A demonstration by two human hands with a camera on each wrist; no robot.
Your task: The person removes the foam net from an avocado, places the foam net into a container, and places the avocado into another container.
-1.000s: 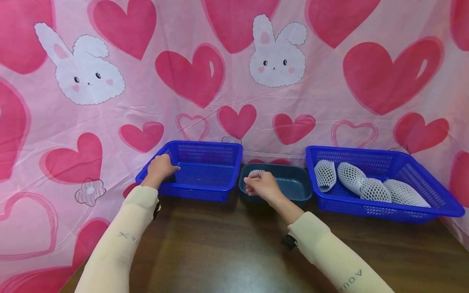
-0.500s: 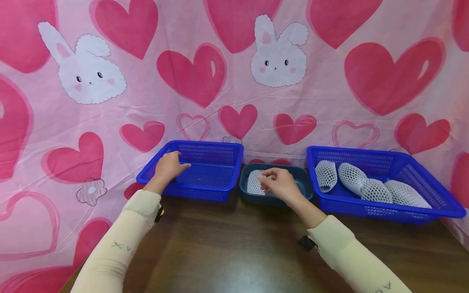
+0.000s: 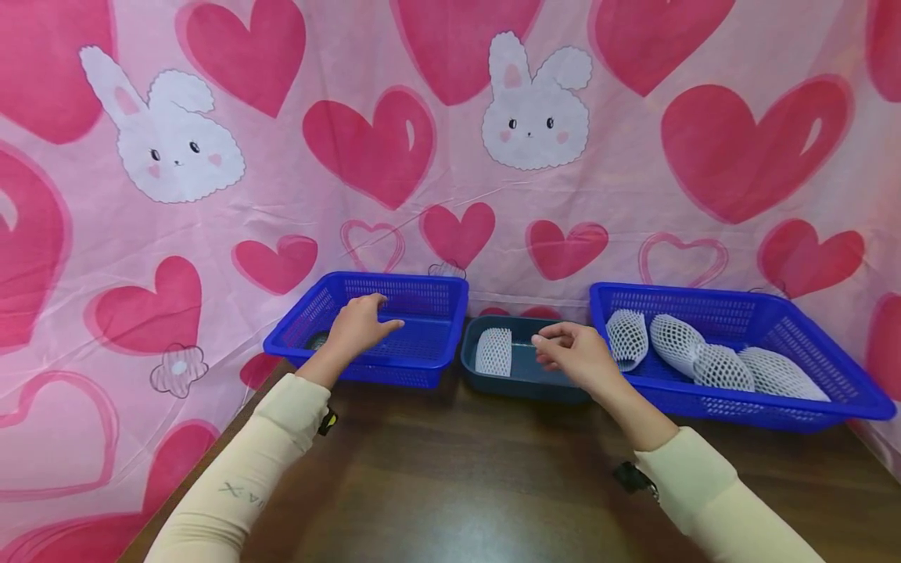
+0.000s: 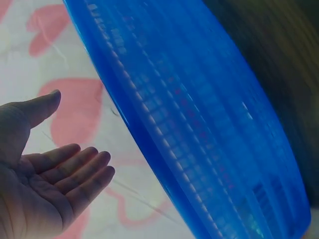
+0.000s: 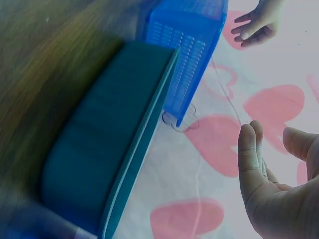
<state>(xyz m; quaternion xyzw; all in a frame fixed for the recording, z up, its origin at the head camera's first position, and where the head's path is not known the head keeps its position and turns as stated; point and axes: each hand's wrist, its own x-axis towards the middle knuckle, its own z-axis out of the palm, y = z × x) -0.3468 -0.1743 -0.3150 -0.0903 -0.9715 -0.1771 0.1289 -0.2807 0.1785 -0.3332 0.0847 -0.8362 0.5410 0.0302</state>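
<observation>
My left hand (image 3: 357,324) hovers over the left blue basket (image 3: 380,366), its thumb spread from the fingers and nothing held. The left wrist view shows its bare palm (image 4: 45,194) beside the basket wall (image 4: 199,99). A dark rounded thing (image 3: 318,340) lies at the basket's left end, partly hidden by my wrist. Above the right end of the dark teal tray (image 3: 521,388) is my right hand (image 3: 580,353), fingers loosely bent and holding nothing. A piece in white foam netting (image 3: 494,352) lies in the tray's left half. Seen from the right wrist, my right hand (image 5: 279,194) is raised past the tray's rim.
At right stands a larger blue basket (image 3: 732,408) with several white foam-netted pieces (image 3: 721,366) inside. All three containers line the back of the brown wooden table (image 3: 450,477). Behind them hangs a pink cloth (image 3: 450,180) with hearts and rabbits.
My left hand has moved right from the left basket's end, uncovering the dark rounded thing. My right hand has shifted right across the tray, bringing the white netted piece into full view.
</observation>
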